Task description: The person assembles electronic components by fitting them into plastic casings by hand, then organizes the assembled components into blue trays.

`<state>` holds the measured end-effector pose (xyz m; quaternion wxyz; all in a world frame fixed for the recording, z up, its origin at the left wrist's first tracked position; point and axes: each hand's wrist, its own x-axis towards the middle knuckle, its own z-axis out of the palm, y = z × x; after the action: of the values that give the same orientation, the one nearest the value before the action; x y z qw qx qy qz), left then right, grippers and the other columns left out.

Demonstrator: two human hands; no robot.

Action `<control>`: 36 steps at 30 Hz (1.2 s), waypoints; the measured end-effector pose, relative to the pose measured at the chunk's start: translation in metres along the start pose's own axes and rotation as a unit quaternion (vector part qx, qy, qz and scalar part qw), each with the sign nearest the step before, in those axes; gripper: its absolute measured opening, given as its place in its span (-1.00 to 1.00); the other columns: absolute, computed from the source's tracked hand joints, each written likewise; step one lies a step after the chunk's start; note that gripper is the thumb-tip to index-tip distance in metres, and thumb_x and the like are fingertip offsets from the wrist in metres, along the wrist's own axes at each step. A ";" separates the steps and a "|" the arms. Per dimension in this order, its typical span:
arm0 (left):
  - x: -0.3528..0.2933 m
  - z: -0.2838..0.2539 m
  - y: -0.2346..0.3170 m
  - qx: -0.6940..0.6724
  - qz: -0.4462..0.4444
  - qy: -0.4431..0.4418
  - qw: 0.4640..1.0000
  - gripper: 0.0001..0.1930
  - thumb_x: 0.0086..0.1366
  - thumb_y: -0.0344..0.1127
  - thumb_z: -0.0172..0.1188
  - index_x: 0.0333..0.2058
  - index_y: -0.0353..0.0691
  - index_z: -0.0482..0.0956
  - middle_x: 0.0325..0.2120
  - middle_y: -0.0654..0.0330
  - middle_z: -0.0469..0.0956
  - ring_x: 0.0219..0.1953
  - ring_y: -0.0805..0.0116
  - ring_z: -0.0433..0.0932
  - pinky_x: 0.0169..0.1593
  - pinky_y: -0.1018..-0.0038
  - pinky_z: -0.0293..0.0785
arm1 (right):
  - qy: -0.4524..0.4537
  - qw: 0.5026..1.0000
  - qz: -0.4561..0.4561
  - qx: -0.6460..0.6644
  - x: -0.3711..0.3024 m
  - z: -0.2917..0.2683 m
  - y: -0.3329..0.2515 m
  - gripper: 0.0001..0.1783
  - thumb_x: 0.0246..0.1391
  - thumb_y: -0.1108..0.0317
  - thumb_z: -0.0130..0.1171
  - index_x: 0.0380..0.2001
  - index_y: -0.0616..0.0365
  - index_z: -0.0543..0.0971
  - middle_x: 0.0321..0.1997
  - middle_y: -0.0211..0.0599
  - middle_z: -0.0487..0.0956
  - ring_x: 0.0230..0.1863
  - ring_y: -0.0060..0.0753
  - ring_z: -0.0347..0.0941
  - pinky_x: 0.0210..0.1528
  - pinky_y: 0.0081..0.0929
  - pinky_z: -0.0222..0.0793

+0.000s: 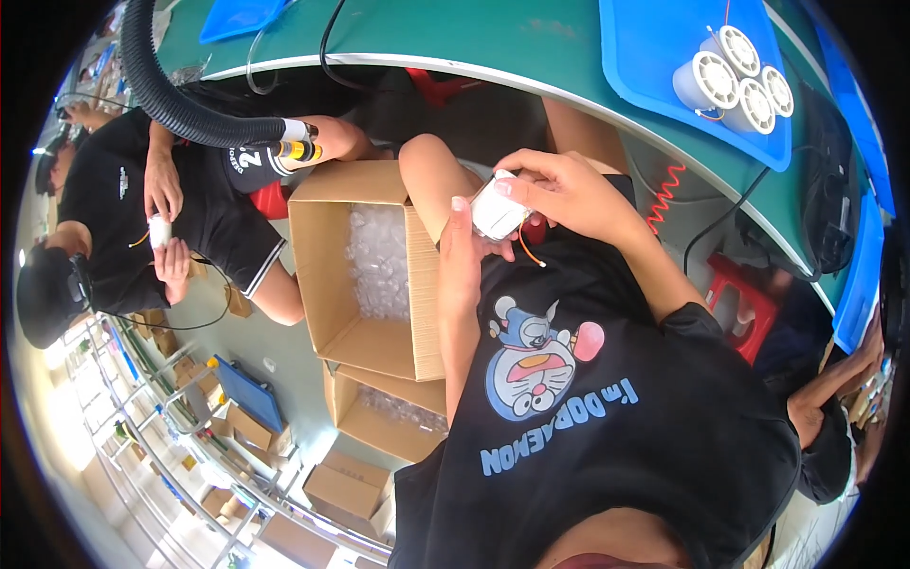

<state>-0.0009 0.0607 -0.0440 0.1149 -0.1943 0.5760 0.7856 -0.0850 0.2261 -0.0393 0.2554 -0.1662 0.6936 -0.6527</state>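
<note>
Both of my hands are wrapped round one small white cylindrical part (500, 211), held over my lap. A thin orange-red wire with a small white plug hangs from it. My left hand (463, 248) grips it from the left and below, thumb up along its side. My right hand (559, 192) lies over its top and right side, thumb pressed on the white surface. The fingers partly hide the part, and its exact kind does not show. Similar white round parts with slotted, fan-like faces stand in a blue tray (649, 81) on the bench.
The green bench (493, 38) runs across the top. An open cardboard box (355, 351) with clear plastic pieces stands left of me, another below it. A black hose (156, 95) hangs at upper left. A co-worker (114, 180) at left holds a similar white part. A red stool (744, 308) stands right.
</note>
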 end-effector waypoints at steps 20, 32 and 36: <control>-0.021 0.033 0.015 -0.121 -0.073 -0.003 0.990 -0.26 0.45 0.29 -0.49 0.00 -0.33 0.35 -0.47 0.00 0.55 -0.65 0.29 0.51 -0.58 0.44 0.48 | 0.029 0.998 -0.031 -0.048 -0.018 -0.007 -0.029 -0.63 0.34 0.22 -0.10 -0.10 0.25 0.60 -0.30 -0.19 0.64 -0.42 -0.46 0.53 -0.41 -0.57 0.40; -0.040 0.049 0.034 -0.233 -0.061 -0.079 0.967 -0.24 0.45 0.30 -0.53 0.07 -0.31 0.34 -0.36 -0.04 0.58 -0.61 0.27 0.56 -0.48 0.45 0.55 | 0.022 0.995 -0.052 0.084 -0.034 -0.013 -0.052 -0.65 0.30 0.31 -0.03 -0.02 0.35 0.55 0.03 -0.11 0.56 0.04 -0.31 0.51 0.09 -0.44 0.37; -0.040 0.047 0.029 -0.238 -0.050 -0.087 0.966 -0.24 0.44 0.31 -0.52 0.08 -0.32 0.33 -0.35 -0.04 0.58 -0.58 0.29 0.56 -0.46 0.45 0.55 | 0.016 0.994 -0.055 0.095 -0.036 -0.013 -0.051 -0.66 0.30 0.32 -0.01 -0.02 0.36 0.54 0.05 -0.14 0.52 0.06 -0.36 0.48 0.09 -0.45 0.37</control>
<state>0.0155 0.0985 0.0110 0.1542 -0.1758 0.3497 0.9072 -0.0683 0.2528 0.0162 0.2228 -0.1686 0.6222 -0.7313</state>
